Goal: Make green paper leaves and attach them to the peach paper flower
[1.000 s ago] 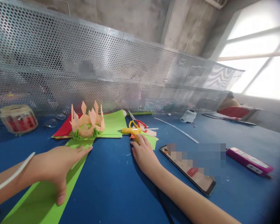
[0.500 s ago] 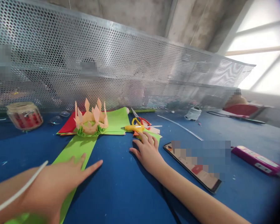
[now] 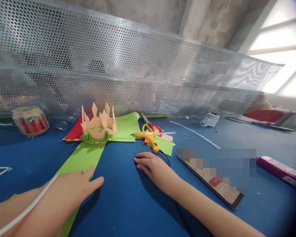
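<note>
My left hand (image 3: 74, 187) lies over a long light-green paper strip (image 3: 80, 158), its thumb and a finger spread apart. The strip runs up to a peach paper crown (image 3: 98, 123) with pointed tips and green ruffles at its base. My right hand (image 3: 150, 164) rests on the blue table with loosely stretched fingers and holds nothing. Just beyond it lies a yellow glue gun (image 3: 150, 137) with a clear glue stick in its back and a black cord. Red-and-yellow scissors (image 3: 151, 126) lie behind the gun, by a green paper scrap (image 3: 164, 144).
Green and red paper sheets (image 3: 127, 125) lie under and behind the crown. A glass jar (image 3: 31, 121) stands at left. On the right are a phone (image 3: 219, 184), a purple power strip (image 3: 281, 171) and a loose glue stick (image 3: 194, 133). A perforated metal screen (image 3: 128, 65) borders the back.
My right hand has drawn back from the glue gun toward me, leaving the gun on the table. My left hand stays on the green strip, its fingers slightly lower. The view has shifted a little.
</note>
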Demonstrator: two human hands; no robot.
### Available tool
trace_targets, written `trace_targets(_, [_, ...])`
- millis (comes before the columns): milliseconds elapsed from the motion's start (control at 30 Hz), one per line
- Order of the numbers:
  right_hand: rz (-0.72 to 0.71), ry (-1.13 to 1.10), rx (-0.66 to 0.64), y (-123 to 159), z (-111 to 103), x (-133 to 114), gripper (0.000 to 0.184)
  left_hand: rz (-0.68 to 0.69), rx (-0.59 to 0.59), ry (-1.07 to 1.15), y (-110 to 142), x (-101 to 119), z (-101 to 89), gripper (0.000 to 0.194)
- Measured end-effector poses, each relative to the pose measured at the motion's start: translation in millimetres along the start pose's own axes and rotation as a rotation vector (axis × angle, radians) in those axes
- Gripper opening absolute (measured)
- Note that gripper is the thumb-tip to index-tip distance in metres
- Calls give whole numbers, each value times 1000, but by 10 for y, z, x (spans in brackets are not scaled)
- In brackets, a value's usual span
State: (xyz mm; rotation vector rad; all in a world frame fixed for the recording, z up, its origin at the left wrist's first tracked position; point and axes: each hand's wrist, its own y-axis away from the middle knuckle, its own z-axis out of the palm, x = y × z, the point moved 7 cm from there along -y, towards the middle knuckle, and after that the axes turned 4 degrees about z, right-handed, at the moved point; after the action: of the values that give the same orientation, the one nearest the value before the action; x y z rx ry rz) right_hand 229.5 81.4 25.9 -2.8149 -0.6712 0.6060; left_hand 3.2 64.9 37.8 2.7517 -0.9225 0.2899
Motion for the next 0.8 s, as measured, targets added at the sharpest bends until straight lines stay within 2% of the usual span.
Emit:
trace_targets(67, [-13, -34, -11, 0, -10, -33, 25, -50, -60, -56, -35, 1, -29, 124])
trace_targets(100, [-20, -48, -13, 0, -15, -46, 25, -75, -81, -82, -56, 4, -52, 117])
trace_targets(267, [-71, -96, -28, 16, -34, -130, 24, -109, -83, -137, -196, 74, -245, 40])
trace_targets(333, [-88, -104, -27, 25, -40, -162, 23, -113, -101, -148, -270, 70, -295, 27])
trace_targets(433, [-105, -110, -20, 33, -38, -177, 23, -164, -157, -174, -378, -28, -314, 30])
trace_targets(600, [-131, -118, -6, 39, -11, -146, 23, -236, -308, -175, -467, -215, -238, 31])
trace_targets(800, [-123, -109, 18, 55, 5, -171, 22, -224, -369, -148, -493, -218, -234, 34])
